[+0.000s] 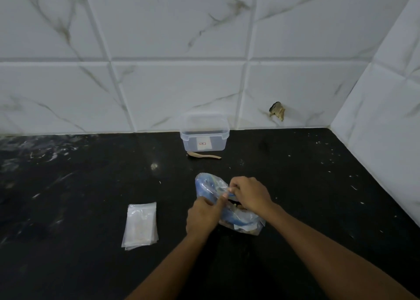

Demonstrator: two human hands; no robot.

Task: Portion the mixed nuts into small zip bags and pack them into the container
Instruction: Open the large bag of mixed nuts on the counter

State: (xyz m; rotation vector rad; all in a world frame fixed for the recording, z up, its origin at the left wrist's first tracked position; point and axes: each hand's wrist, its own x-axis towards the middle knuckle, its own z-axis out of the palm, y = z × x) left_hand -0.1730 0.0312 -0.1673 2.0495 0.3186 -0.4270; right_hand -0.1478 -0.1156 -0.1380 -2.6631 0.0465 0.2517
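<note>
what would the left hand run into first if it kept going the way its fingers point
Its fingers already pinch the big nut bag, so the left hand would meet that first, then likely the right hand gripping the same opening. Depth between them is hard to judge.

Desk [79,186]: black, white-flecked. Wall tiles [177,90]: white, grey-brown veins. Nut bag [210,186]: clear, blue-banded. Container [203,138]: clear.

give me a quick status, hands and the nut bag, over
Both hands, left and right, pinching the nut bag at its mouth. Small zip bags stacked left, untouched. Container open by the wall, wooden spoon before it. Nothing blocking.
</note>
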